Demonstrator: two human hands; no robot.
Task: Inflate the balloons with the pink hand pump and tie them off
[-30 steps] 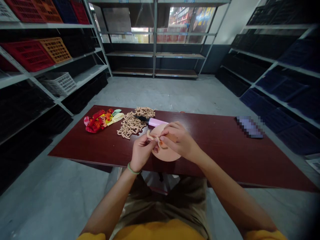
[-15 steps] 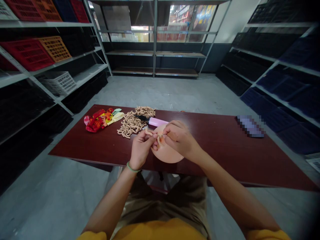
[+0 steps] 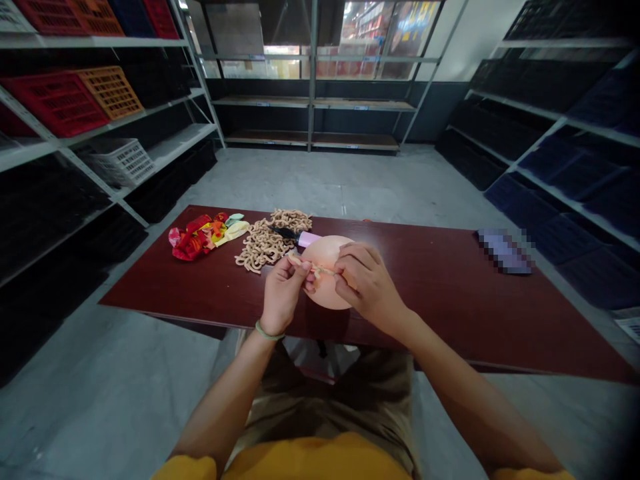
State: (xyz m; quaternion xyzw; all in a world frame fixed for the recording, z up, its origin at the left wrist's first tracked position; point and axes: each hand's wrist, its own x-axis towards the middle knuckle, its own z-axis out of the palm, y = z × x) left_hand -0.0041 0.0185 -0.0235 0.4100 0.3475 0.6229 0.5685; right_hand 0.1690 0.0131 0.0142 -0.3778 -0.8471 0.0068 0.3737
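A round peach balloon [image 3: 330,297], inflated, is under and between my two hands at the table's front edge. My left hand [image 3: 280,297] is closed in a pinch on the balloon's neck [image 3: 317,269], and a tan curled end sticks up past the thumb. From there a thin stretched strand runs across the balloon to my right hand [image 3: 367,283]. The fingertips of that hand are pinched on its other end. Whether the strand is part of the neck or a separate string, I cannot tell. Behind the balloon lies a pink hand pump [image 3: 309,239] with a black end, partly hidden.
A pile of tan curled pieces [image 3: 265,243] lies beyond my left hand. Left of it are several limp coloured balloons [image 3: 193,240]. A blurred purple object [image 3: 505,252] rests at the right of the dark red table [image 3: 440,300]. Shelves with crates [image 3: 120,163] stand around.
My right hand has drawn slightly right, away from my left, and the strand between them is now stretched out. The balloon has shifted up and covers more of the pump.
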